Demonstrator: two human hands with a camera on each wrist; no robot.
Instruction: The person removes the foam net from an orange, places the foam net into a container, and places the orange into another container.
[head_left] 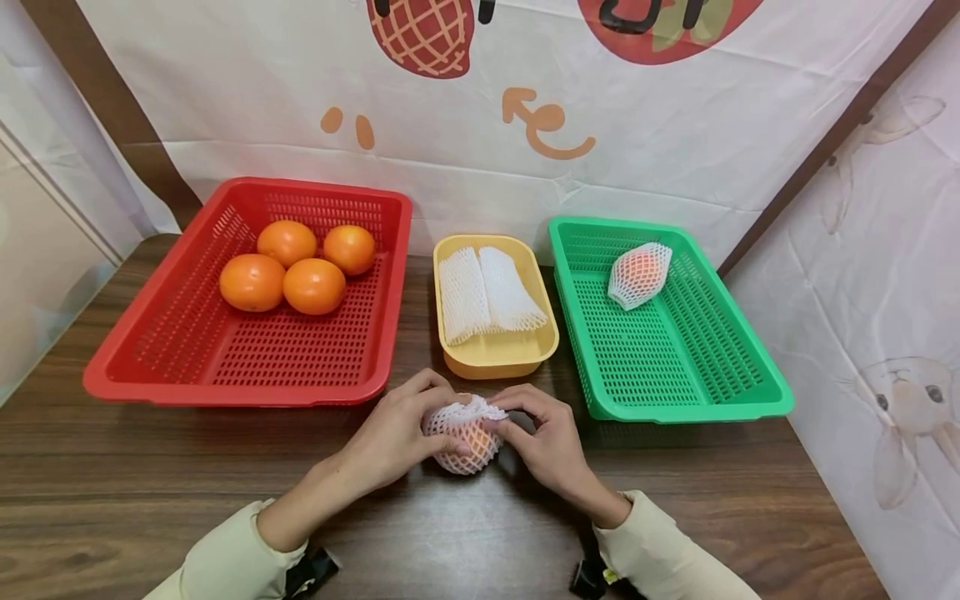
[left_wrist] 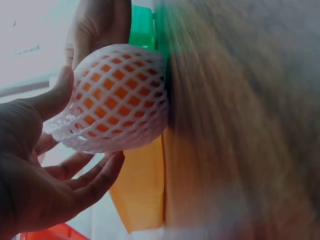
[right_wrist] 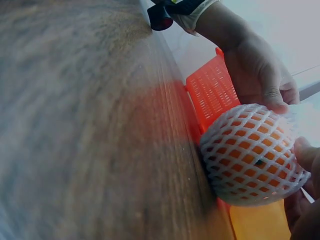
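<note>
An orange [head_left: 474,442] in a white foam net sleeve [left_wrist: 117,100] rests on the table between both hands. My left hand [head_left: 401,429] holds it from the left, with the thumb on its near side and fingers behind. On the other side, my right hand [head_left: 546,437] pinches the sleeve's bunched upper edge between thumb and fingers. The net covers the fruit's side in the right wrist view, where a small dark spot shows through the mesh. Some of the fingertips are hidden behind the fruit in the head view.
A red basket [head_left: 247,392] with several bare oranges [head_left: 315,286] stands left. Behind the hands, a yellow tray [head_left: 495,360] carries flat white foam sleeves [head_left: 465,292]. The green basket [head_left: 682,408] on the right contains one sleeved fruit [head_left: 641,273]. A printed cloth [head_left: 465,175] hangs behind.
</note>
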